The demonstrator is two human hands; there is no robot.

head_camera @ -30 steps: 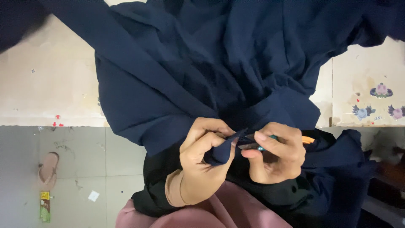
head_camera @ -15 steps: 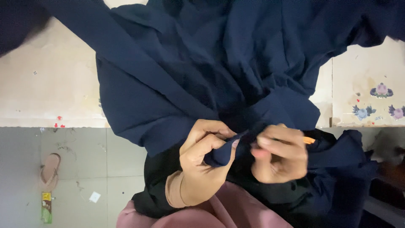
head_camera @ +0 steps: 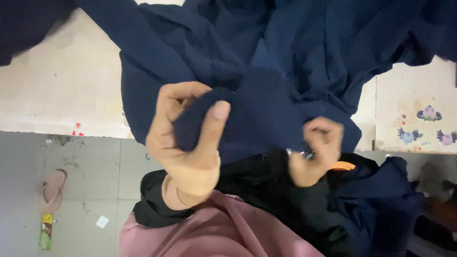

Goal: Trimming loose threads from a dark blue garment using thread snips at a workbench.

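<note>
- Navy fabric [head_camera: 295,57]: the largest item. It fills the upper and middle frame in loose folds and drapes off the table [head_camera: 52,95] toward the lap. One bunched fold sits at centre, between the two hands.
- Table: pale, stained top, visible at upper left and again at right, where a small flower print shows.
- Floor [head_camera: 85,190]: grey tiles below the table edge, lower left. A sandal [head_camera: 52,188], a small green-yellow packet [head_camera: 45,232] and a scrap of paper lie there, well apart from the work.
- Pink cloth [head_camera: 209,233] over the lap at the bottom, with black cloth [head_camera: 266,190] just above it, partly under the navy fabric.
- Left hand [head_camera: 188,143]: closed on the bunched fold, thumb pressed across the front, fingers curled behind. It holds the fold raised and taut.
- Right hand [head_camera: 316,150]: curled narrow, close to a fist, at the lower edge of the navy fabric. Something small and pale shows at the fingertips, with an orange tool tip [head_camera: 343,166] poking out below the hand. Blurred; whether it is a thread clipper cannot be told.
- Judgement: the step in hand looks like trimming or picking at a seam or edge.
- Judgement: the next move calls for the left hand to keep the cloth tight, and for the right to bring the tool precisely to the spot without nicking the weave.
</note>
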